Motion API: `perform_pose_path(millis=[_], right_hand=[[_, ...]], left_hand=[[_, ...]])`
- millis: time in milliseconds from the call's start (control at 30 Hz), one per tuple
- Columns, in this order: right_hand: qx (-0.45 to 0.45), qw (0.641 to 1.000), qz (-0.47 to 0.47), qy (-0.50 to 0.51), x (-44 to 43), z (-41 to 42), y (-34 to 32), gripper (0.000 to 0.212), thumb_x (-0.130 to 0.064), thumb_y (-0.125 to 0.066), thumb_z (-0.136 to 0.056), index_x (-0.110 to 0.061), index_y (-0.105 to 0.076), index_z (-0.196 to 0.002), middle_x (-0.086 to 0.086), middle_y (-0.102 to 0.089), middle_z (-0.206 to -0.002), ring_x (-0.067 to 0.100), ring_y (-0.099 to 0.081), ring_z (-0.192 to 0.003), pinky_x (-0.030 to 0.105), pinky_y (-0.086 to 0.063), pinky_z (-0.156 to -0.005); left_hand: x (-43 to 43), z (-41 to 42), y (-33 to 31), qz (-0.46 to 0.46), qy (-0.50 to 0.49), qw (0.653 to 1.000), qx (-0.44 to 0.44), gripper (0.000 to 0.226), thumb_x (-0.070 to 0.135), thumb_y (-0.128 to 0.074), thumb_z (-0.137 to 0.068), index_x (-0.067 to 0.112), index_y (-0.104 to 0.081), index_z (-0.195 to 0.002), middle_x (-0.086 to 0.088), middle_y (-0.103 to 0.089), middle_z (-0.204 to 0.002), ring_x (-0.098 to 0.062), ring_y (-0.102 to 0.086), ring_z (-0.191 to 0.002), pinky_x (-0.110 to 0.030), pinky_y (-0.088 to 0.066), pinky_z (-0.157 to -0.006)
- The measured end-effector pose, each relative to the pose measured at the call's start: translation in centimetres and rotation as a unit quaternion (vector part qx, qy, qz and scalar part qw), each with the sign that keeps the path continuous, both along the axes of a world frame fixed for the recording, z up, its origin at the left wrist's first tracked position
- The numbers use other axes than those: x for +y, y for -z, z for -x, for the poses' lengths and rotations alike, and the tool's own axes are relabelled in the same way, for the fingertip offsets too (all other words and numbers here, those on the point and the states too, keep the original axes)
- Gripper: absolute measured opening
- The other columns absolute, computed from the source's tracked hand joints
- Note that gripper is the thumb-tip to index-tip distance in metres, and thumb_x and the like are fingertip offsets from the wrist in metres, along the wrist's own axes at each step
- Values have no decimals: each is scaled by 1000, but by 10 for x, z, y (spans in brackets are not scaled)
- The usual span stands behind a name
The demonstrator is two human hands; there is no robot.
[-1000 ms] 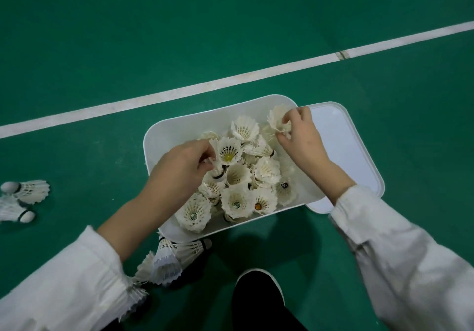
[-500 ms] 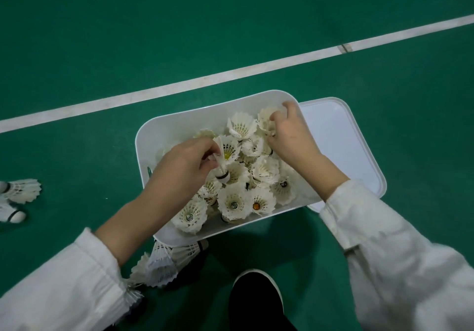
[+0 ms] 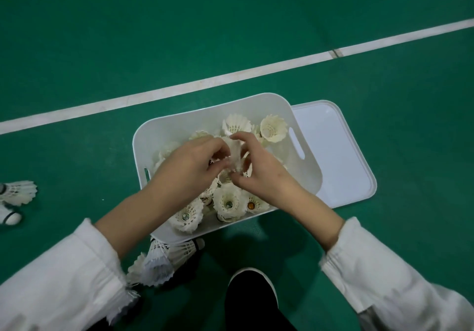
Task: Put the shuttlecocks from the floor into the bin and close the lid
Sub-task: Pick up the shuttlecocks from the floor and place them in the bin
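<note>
The right hand (image 3: 264,174) has come in from the far right corner of the bin (image 3: 195,115) to meet the left hand (image 3: 187,169), which has edged a little inward. Half a second ago the two were apart. Now they are together over the bin's middle, the curled fingers of both pinching one shuttlecock (image 3: 234,156) from either side. It sits directly between the two sets of fingertips, just above the pile (image 3: 228,202).

The pile fills the bin under both hands and shows mostly on the wrist side. Two more upturned skirts (image 3: 273,131) stand just past the right hand's fingers.

The lid (image 3: 341,156) lies flat on the floor, outside the right hand, against the bin's right wall.

A cluster of floor shuttlecocks (image 3: 164,258) lies under the left forearm, against the bin's near wall. Two strays (image 3: 19,192) lie well out beyond the left arm.

A shoe (image 3: 251,300) sits between the forearms, and a white line (image 3: 179,90) runs past the fingertips.
</note>
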State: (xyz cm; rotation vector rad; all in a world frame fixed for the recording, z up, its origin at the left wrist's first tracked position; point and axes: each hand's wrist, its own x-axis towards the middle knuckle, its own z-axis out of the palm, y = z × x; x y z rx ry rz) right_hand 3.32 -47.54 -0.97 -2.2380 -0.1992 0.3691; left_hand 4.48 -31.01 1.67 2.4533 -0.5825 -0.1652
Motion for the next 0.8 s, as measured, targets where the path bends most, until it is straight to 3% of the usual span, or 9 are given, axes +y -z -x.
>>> perform_pose_path(millis=[100,200,267,333,433,500,600,700,800], right_hand=[[-40,995,76,57,-18,-2,2,49,-22,-65,-83,-20,-40,-124,-8,-43,-105,10,-53,-76,20,-39,-62],[-55,977,150,139,-43,-8,5,29,-30,-61,-87,-15,-47,-107,-3,-51,-102,15,-55,-81,25,-38,-65],[-51,964,227,126,-53,-12,10,20,-27,-55,-90,-10,-54,-100,4,-55,-102,23,-56,-85,28,-38,-70],[-50,951,287,106,-57,-16,16,24,-25,-48,-93,-4,-60,-92,10,-57,-95,30,-57,-85,32,-40,-72],[-52,937,334,84,-58,-23,24,22,-10,-46,-92,1,-62,-82,13,-53,-83,33,-58,-83,31,-36,-67],[-44,929,358,76,-58,-27,29,16,0,-47,-89,1,-62,-83,11,-48,-79,33,-58,-85,28,-33,-66],[-20,926,369,71,-54,-29,36,14,4,-49,-85,1,-62,-90,16,-57,-92,33,-57,-91,28,-38,-70],[11,925,379,39,-47,-33,40,18,5,-44,-87,-4,-52,-74,12,-53,-80,32,-58,-93,29,-37,-67],[12,927,375,24,-44,-40,38,20,6,-41,-88,1,-59,-93,12,-48,-81,31,-55,-100,32,-45,-77]], left_hand=[[11,-12,-16,-46,7,999,-6,12,29,-53,-89,22,-59,-96,11,-58,-91,-7,-54,-83,-23,-45,-75],[30,-27,-29,-101,19,995,14,13,30,-49,-91,24,-59,-95,11,-60,-90,-9,-57,-81,-27,-47,-74],[45,-31,-32,-159,47,986,11,14,33,-45,-91,25,-57,-94,10,-60,-90,-11,-57,-80,-32,-48,-73],[60,-30,-32,-216,80,973,9,14,36,-43,-91,29,-55,-93,12,-59,-91,-10,-56,-79,-31,-48,-70],[80,-24,-32,-283,110,953,23,13,38,-41,-91,34,-53,-94,18,-56,-92,-8,-55,-78,-29,-48,-70],[93,-21,-30,-297,106,948,36,13,40,-41,-91,35,-53,-95,19,-55,-92,-7,-55,-77,-29,-48,-71],[108,-15,-26,-292,98,951,35,13,39,-43,-90,34,-54,-96,19,-55,-90,-6,-55,-77,-26,-46,-67],[115,-9,-20,-275,97,956,28,14,39,-43,-90,34,-54,-95,19,-56,-89,-6,-56,-77,-24,-44,-65],[118,-8,-14,-265,101,958,32,15,40,-42,-90,33,-54,-95,18,-57,-91,-8,-57,-79,-26,-45,-67]])
